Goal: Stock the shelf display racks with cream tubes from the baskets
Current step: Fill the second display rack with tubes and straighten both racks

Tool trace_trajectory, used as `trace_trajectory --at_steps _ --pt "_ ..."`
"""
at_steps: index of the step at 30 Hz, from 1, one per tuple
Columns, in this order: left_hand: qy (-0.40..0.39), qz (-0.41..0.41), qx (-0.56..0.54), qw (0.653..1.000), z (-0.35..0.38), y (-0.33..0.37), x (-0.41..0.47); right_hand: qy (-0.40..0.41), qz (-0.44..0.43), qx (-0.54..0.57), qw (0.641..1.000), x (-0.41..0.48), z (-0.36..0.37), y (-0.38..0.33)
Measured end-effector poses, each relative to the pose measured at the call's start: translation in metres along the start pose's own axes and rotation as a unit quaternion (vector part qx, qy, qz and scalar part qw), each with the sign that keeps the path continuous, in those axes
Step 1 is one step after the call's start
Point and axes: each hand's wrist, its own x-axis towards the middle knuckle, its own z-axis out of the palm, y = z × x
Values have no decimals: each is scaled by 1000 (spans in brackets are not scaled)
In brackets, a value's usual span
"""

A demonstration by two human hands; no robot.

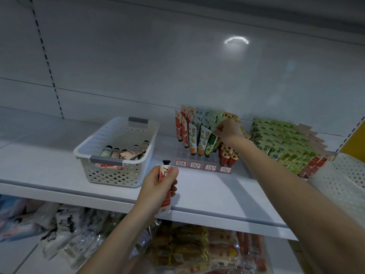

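Left hand point(158, 187): grasps red-and-cream black-capped tube point(164, 172).
Right hand point(230, 131): fingers point(220, 129) half hidden among colourful racked tubes point(199, 139); grasp we cannot tell.

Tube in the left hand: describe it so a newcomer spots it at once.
Find the white shelf and its grey-handled basket. Just right of the basket, the left hand grips one tube. Alone outside basket and rack, it points its black cap up.
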Motion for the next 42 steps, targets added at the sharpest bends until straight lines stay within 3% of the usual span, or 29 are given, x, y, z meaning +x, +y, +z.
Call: trace_trajectory --at_steps 10,15,18,24,29,34,37,42 --pt "-5 0 -37 999 1 14 -5 49 -26 2 998 -9 -19 -1" --pt "1 66 -5 998 -1 26 -14 152 -56 150 975 -28 -39 4" --pt "3 80 -44 996 0 33 -17 177 -105 186 961 -43 -40 14" --pt "10 54 -129 990 1 35 -14 153 -99 196 963 -67 -33 24" --pt "5 45 -192 980 2 35 -14 9 -48 302 952 -108 -12 27" --pt "-1 52 -225 973 10 32 -16 -126 14 498 858 -140 -3 18" --pt "-6 55 -207 977 14 28 -17 -135 28 559 818 -146 -3 15" --pt "-5 118 -47 992 13 17 -15 -119 55 610 781 -146 -5 20"
